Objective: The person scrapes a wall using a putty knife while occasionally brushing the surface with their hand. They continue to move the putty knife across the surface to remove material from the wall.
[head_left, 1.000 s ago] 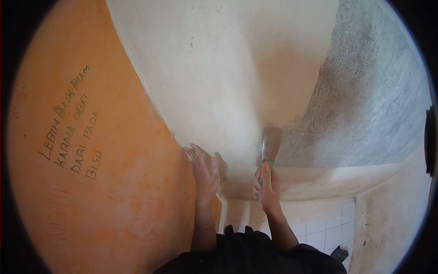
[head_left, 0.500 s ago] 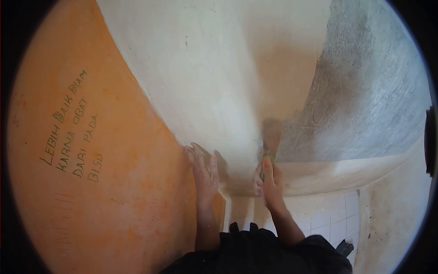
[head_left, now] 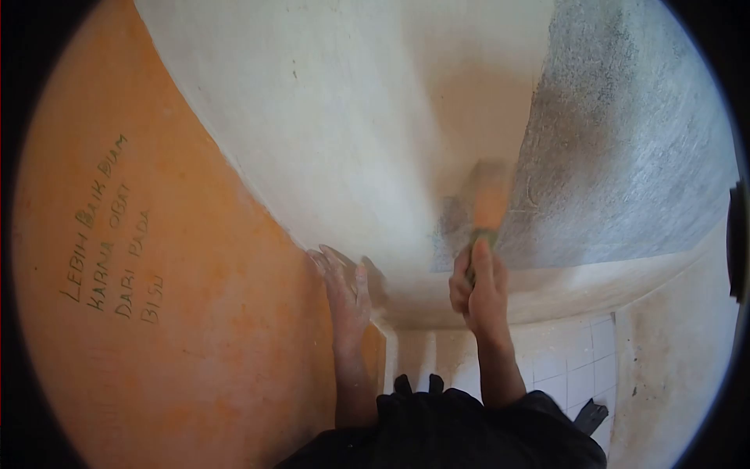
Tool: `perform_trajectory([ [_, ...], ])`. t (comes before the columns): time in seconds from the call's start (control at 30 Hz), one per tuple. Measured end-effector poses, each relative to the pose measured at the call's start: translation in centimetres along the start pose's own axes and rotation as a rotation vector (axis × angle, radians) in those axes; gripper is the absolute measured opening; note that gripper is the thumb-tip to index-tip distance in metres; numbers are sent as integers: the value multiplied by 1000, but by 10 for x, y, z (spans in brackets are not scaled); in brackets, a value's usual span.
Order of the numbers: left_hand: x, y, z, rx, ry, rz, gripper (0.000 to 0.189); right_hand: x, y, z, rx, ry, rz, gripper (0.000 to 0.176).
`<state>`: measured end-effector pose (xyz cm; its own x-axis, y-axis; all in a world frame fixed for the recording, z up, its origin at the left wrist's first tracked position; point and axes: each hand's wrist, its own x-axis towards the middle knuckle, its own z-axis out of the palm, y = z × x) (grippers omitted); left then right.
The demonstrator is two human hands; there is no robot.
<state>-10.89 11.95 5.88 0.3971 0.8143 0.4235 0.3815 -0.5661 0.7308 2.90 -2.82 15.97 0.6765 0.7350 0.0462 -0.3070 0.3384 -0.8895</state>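
Note:
My right hand [head_left: 487,288] is wrapped round the green handle of a scraper [head_left: 491,205], thumb along the handle. The wide blade, blurred by motion, is against the wall at the border between the pale coating [head_left: 344,117] and the rough grey patch [head_left: 617,164]. To the left, my left hand [head_left: 344,293] holds nothing; its fingers are apart and its fingertips touch the pale wall near the orange surface's edge.
An orange wall [head_left: 195,258] with green handwriting fills the left side. White floor tiles [head_left: 574,363] show at the lower right, beside another pale wall [head_left: 672,352]. A dark object [head_left: 736,242] stands at the right edge.
My right hand has moved up and to the right with the scraper. Grey surface now shows to the left of the blade, where pale coating was. My left hand has hardly moved.

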Motion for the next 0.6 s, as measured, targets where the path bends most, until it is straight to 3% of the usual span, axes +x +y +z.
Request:
perform_trajectory([
  [0.13, 6, -1, -3, -35, -11, 8, 74, -11, 30, 2, -232, 26, 57, 44],
  [0.37, 4, -1, -4, -44, -14, 0, 75, -3, 20, -10, -71, -14, -10, 42],
  [0.43, 4, -7, -3, -58, -32, 30, 75, -10, 52, -23, -199, 27, 127, 44],
  [0.6, 3, 1, -7, -74, -77, -15, 76, -7, 21, -9, -116, -17, 74, 43],
])
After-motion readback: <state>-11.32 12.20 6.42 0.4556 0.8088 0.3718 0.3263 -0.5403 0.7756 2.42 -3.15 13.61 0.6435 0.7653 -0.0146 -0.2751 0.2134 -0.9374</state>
